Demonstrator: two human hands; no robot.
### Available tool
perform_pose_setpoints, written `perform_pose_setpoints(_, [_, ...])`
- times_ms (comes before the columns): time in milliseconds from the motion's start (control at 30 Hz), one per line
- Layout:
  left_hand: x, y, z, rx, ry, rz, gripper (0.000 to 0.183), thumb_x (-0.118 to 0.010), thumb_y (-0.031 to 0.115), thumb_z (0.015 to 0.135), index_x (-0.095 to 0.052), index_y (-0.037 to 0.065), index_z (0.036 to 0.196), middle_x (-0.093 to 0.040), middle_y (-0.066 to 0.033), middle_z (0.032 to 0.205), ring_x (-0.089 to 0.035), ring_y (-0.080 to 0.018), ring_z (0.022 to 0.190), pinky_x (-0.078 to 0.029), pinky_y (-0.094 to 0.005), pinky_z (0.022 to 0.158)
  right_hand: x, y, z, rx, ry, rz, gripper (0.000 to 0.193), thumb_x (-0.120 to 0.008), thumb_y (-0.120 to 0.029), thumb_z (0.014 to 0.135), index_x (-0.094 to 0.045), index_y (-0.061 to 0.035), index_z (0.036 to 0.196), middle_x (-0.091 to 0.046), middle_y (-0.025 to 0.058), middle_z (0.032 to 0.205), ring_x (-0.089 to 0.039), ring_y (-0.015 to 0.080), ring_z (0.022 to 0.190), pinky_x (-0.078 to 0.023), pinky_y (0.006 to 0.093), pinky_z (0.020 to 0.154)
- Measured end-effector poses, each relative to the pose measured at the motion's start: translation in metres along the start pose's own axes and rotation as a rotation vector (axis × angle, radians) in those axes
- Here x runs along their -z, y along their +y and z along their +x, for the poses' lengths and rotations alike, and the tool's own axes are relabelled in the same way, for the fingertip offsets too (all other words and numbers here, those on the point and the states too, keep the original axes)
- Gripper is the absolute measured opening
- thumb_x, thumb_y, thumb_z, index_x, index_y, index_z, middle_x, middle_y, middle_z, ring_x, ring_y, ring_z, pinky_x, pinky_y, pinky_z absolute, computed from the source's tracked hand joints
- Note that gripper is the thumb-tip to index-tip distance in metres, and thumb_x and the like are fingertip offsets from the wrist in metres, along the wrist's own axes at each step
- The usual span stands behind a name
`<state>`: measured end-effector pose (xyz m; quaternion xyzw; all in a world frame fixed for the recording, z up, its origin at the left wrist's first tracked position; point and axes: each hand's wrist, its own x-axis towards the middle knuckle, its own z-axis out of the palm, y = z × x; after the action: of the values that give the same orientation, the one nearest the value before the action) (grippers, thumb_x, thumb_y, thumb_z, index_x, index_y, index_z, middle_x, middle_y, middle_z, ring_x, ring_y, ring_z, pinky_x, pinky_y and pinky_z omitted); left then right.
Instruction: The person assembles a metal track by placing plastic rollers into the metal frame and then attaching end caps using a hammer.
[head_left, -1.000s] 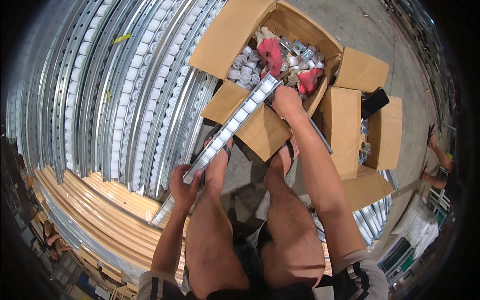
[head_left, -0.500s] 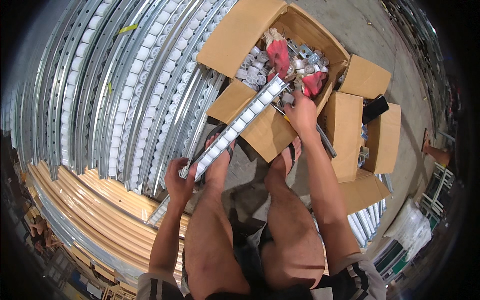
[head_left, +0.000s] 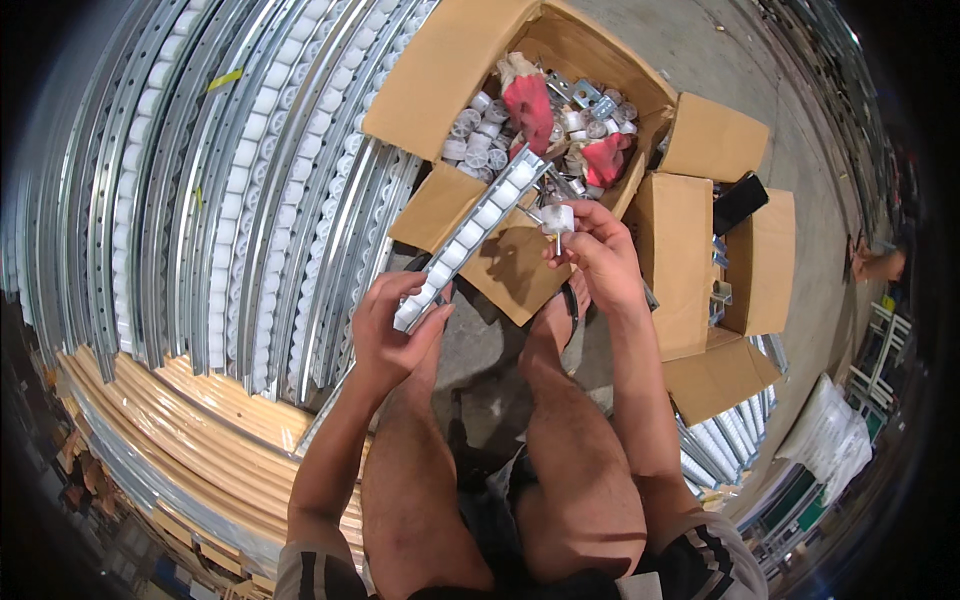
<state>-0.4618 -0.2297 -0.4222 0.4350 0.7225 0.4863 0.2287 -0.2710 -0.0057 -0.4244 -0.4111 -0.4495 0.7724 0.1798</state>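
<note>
My left hand (head_left: 388, 325) is closed round the near end of a short roller track (head_left: 468, 238), a metal channel filled with a row of white rollers. The track slants up and away to the right, its far end by the open cardboard box. Just right of that end, my right hand (head_left: 608, 258) pinches a single white roller (head_left: 556, 220) with thin metal pins sticking out of it. Inside the box (head_left: 655, 90) lie loose white wheels (head_left: 478, 140), metal brackets (head_left: 585, 93) and red-and-white work gloves (head_left: 528, 105).
Long roller tracks (head_left: 235, 190) stand packed side by side at the left, above wrapped beige tubes (head_left: 180, 430). A second open carton (head_left: 682, 265) at the right has a black phone (head_left: 741, 203) on its edge. More roller tracks (head_left: 725, 440) lie below it.
My right hand has turned and brought the roller into clearer view beside the track's far end. My left hand has moved right and up, with its fingers now wrapped round the track.
</note>
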Motion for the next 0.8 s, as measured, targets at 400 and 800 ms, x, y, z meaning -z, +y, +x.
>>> perform_pose_setpoints(400, [-0.022, -0.016, -0.024, 0.142, -0.015, 0.104, 0.044, -0.078, 0.004, 0.081, -0.057, -0.001, 0.119, -0.063, -0.0151, 0.104, -0.064, -0.0208, 0.089, -0.053, -0.0308, 0.076, 0.039, -0.090, 0.073, 0.252, 0.241, -0.365, 0.058, -0.059, -0.007, 0.092, -0.039, 0.0092, 0.144, -0.054, 0.0258, 0.138, -0.068, 0.0280, 0.101, -0.057, 0.0348, 0.080])
perform_pose_setpoints(800, [-0.023, -0.028, -0.032, 0.226, 0.051, 0.024, 0.039, -0.078, 0.004, 0.081, -0.060, 0.002, 0.116, -0.066, -0.0121, 0.098, -0.066, -0.0191, 0.084, -0.054, -0.0311, 0.076, 0.074, -0.021, 0.193, 0.453, 0.028, -1.983, 0.033, -0.070, -0.024, 0.083, -0.071, -0.0094, 0.113, -0.065, 0.0097, 0.114, -0.054, 0.0277, 0.118, -0.045, 0.0407, 0.099])
